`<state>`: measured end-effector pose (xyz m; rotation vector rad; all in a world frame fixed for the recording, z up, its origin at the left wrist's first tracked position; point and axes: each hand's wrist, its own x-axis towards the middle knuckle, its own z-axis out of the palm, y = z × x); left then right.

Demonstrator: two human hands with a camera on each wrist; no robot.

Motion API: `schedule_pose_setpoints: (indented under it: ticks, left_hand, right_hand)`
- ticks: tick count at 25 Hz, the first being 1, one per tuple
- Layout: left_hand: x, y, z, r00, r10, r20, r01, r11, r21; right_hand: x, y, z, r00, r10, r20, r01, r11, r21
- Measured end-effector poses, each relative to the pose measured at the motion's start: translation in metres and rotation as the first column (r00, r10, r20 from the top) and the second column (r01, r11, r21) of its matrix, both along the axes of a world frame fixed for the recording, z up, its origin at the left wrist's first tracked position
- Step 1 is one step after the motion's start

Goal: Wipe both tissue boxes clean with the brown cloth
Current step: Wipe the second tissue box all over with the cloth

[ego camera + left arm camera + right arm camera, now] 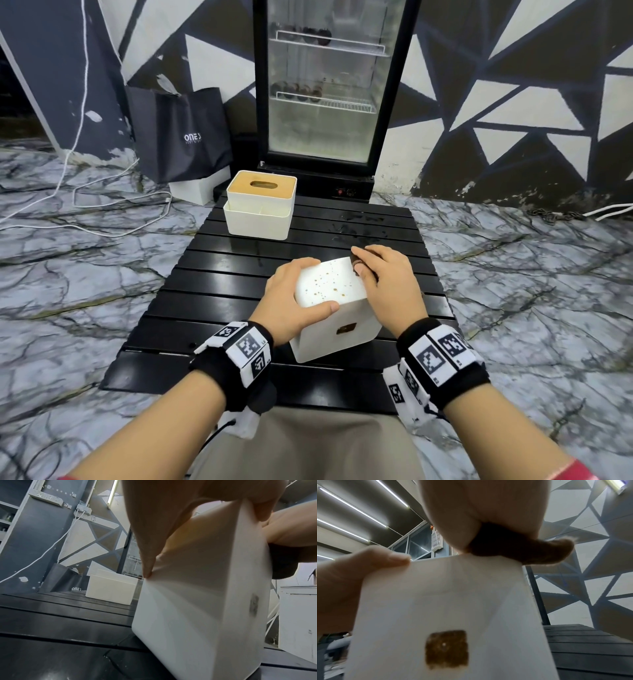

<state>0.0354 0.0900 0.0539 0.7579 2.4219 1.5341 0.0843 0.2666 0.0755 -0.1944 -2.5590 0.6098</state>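
Observation:
A white tissue box lies tipped on the black slatted table, its upturned face speckled with brown spots and a brown square mark on its near side. My left hand grips its left side, thumb on the near top edge. At the box's far right corner my right hand holds the bunched brown cloth. A second white tissue box with a wooden lid stands upright at the table's far left.
A glass-door fridge stands behind the table, a dark bag to its left. White cables trail on the marble floor. Wet streaks mark the table's far right slats.

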Motion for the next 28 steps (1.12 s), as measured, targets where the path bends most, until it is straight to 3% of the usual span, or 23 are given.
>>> schedule_pose_setpoints:
  ticks: [4,7,10,13,15,20,24,28]
  left_hand:
    - [-0.001,0.000,0.000,1.000,-0.006,-0.011,0.006,1.000,-0.015]
    - [-0.002,-0.001,0.001,1.000,-0.025,-0.005,0.025,0.999,-0.031]
    - [-0.001,0.000,0.002,1.000,-0.028,-0.001,0.028,0.999,-0.045]
    - [0.000,0.002,0.001,1.000,-0.019,-0.007,0.018,0.999,-0.043]
    - [0.001,0.002,0.000,1.000,-0.004,-0.009,0.004,1.000,-0.029]
    - [0.002,0.002,0.000,1.000,-0.010,0.000,0.010,1.000,-0.014]
    - [0.005,0.006,0.001,1.000,0.021,-0.014,-0.021,1.000,-0.004]
    - [0.008,0.006,0.001,0.999,0.037,-0.024,-0.037,0.999,-0.008]
  right_hand:
    - [0.014,-0.009,-0.005,0.995,0.071,-0.070,-0.060,0.987,0.148]
    - [0.017,0.007,-0.006,0.992,0.125,-0.009,-0.125,0.991,0.048]
    - [0.004,0.010,0.001,0.996,0.065,0.053,-0.064,0.998,-0.014]
    - [0.004,-0.007,0.002,0.999,-0.005,0.047,-0.002,0.990,0.142]
    - [0.013,-0.010,-0.002,1.000,0.024,0.000,-0.023,0.975,0.221]
    - [0.013,0.009,0.004,0.993,0.057,0.102,-0.059,0.998,0.020]
    - [0.002,-0.006,0.006,0.994,-0.017,0.106,-0.001,0.987,0.160]
    - [0.014,-0.023,0.000,0.998,0.056,0.004,-0.055,0.974,0.219]
